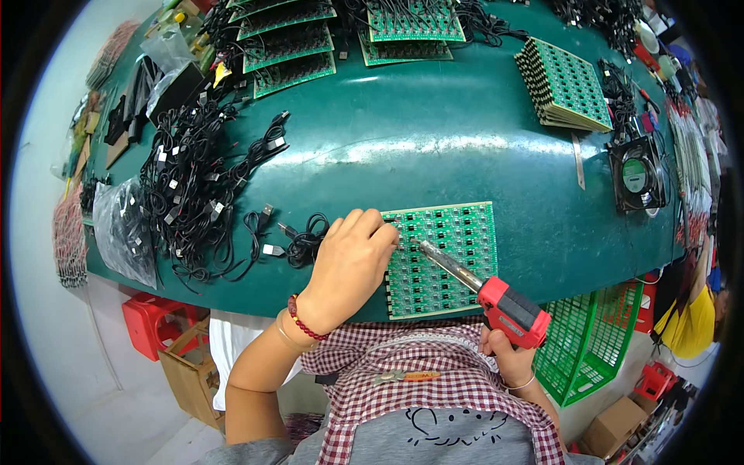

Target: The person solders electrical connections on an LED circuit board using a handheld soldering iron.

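Note:
A green circuit board panel with rows of small black parts lies at the table's near edge. In my right hand is a red and black soldering gun, fingers wrapped round its grip. Its metal barrel slants across the panel, the tip near the upper left rows. My left hand bends over the panel's left edge, fingertips pinched close to the tip. Whatever lies between those fingertips is too small to make out. A coiled black USB cable sits just left of this hand.
A heap of black USB cables covers the table's left side, beside a clear plastic bag. Stacked panels stand far right, near a black fan and a metal ruler. More wired panels are at the back.

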`<state>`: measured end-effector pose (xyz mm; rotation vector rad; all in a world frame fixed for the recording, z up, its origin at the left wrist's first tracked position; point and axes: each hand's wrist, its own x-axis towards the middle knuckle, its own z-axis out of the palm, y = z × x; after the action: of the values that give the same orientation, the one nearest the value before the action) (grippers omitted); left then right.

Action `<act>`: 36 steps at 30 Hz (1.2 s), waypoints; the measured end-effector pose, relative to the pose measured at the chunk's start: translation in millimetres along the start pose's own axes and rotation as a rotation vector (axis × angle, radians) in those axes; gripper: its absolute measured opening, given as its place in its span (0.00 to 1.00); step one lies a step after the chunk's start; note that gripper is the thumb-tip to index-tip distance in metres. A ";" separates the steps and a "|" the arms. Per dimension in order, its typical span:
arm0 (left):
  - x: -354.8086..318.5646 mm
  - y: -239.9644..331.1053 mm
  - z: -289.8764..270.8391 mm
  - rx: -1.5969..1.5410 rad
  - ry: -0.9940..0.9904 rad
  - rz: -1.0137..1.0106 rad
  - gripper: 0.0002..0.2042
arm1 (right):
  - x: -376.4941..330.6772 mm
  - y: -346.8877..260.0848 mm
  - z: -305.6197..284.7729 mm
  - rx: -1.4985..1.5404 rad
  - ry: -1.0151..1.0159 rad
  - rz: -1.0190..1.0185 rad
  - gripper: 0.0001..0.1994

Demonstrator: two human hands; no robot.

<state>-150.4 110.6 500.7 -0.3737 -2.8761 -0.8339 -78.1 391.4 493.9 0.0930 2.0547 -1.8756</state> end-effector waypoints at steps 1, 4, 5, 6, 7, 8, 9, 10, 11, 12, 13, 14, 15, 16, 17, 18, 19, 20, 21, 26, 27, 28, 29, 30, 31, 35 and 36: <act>1.4 -0.2 0.4 -0.004 -0.005 0.000 0.05 | 0.7 -1.0 2.1 -0.010 0.008 -0.012 0.23; 3.8 -0.7 -0.7 0.000 -0.018 0.025 0.06 | 1.8 -3.1 4.4 -0.026 0.017 -0.026 0.24; 3.5 -2.0 -0.9 0.008 -0.030 0.034 0.06 | 2.0 -3.9 4.7 -0.032 0.015 -0.033 0.25; 2.8 -2.8 -1.1 0.018 -0.041 0.040 0.06 | 2.6 -5.1 5.0 -0.032 0.017 -0.028 0.25; 3.3 -3.2 -1.8 0.016 -0.045 0.040 0.06 | 3.5 -6.7 4.9 -0.022 0.003 -0.019 0.25; 4.3 -3.5 -2.8 0.023 -0.058 0.044 0.06 | 3.8 -7.6 4.6 -0.012 -0.011 -0.010 0.25; 4.9 -4.2 -3.4 0.030 -0.069 0.047 0.06 | 2.9 -7.9 2.8 -0.013 -0.011 -0.006 0.25; 5.5 -5.3 -3.3 0.028 -0.071 0.045 0.06 | 1.5 -7.8 0.0 0.052 -0.048 0.024 0.18; 6.3 -6.3 -3.2 0.040 -0.077 0.045 0.06 | 0.1 -7.5 -1.1 0.117 -0.086 0.054 0.11; 7.6 -7.1 -2.4 0.049 -0.084 0.049 0.06 | -1.1 -6.6 -1.0 0.117 -0.083 0.057 0.11; 8.4 -7.5 -2.4 0.047 -0.087 0.049 0.06 | -2.2 -5.4 -0.8 0.112 -0.080 0.052 0.11; 9.3 -7.5 -3.3 0.039 -0.100 0.053 0.06 | -2.7 -4.4 -0.6 0.107 -0.076 0.048 0.11; 9.8 -7.3 -4.6 0.031 -0.114 0.056 0.06 | -3.0 -4.3 -0.2 0.107 -0.075 0.050 0.11; 10.2 -7.0 -5.7 0.030 -0.116 0.057 0.06 | -3.3 -4.3 0.5 0.120 -0.067 0.044 0.11; 10.7 -6.8 -6.8 0.026 -0.126 0.056 0.06 | -3.5 -4.4 1.1 0.132 -0.059 0.038 0.10; 10.8 -7.0 -7.3 0.023 -0.136 0.054 0.06 | -3.1 -5.2 1.3 0.133 -0.059 0.040 0.10; 11.0 -7.6 -7.6 0.023 -0.138 0.054 0.06 | -2.4 -7.2 1.3 0.131 -0.068 0.038 0.11; 11.4 -8.5 -7.8 -0.030 -0.100 0.042 0.06 | -1.5 -8.4 1.3 0.129 -0.077 0.037 0.11; 11.8 -9.4 -8.3 -0.083 -0.062 0.031 0.06 | -0.7 -9.1 1.5 0.129 -0.076 0.038 0.11; 13.8 -13.5 -6.7 -0.060 -0.079 0.041 0.06 | 4.3 -10.0 5.6 0.147 -0.067 0.028 0.11; 14.4 -13.5 -6.3 -0.055 -0.084 0.048 0.06 | 5.4 -9.6 5.8 0.146 -0.066 0.029 0.11; 15.3 -13.2 -6.9 -0.055 -0.084 0.048 0.06 | 6.7 -8.5 5.9 0.140 -0.075 0.023 0.12; 16.3 -12.3 -8.4 -0.045 -0.106 0.046 0.06 | 7.3 -7.9 6.1 0.133 -0.084 0.016 0.12; 17.3 -11.5 -9.4 -0.033 -0.127 0.043 0.06 | 7.3 -7.7 6.5 0.133 -0.085 0.017 0.12; 18.3 -10.9 -9.5 -0.033 -0.127 0.042 0.06 | 7.2 -7.6 6.8 0.130 -0.082 0.020 0.12; 21.8 -9.1 -9.6 -0.011 -0.157 0.020 0.05 | 7.5 -7.9 7.2 0.139 -0.085 0.036 0.12; 22.3 -9.0 -9.5 -0.012 -0.156 0.017 0.05 | 7.7 -8.1 7.7 0.139 -0.084 0.035 0.12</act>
<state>-173.8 102.6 508.2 -0.4852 -3.0067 -0.8561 -86.0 381.4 498.8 0.0838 1.8549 -1.9650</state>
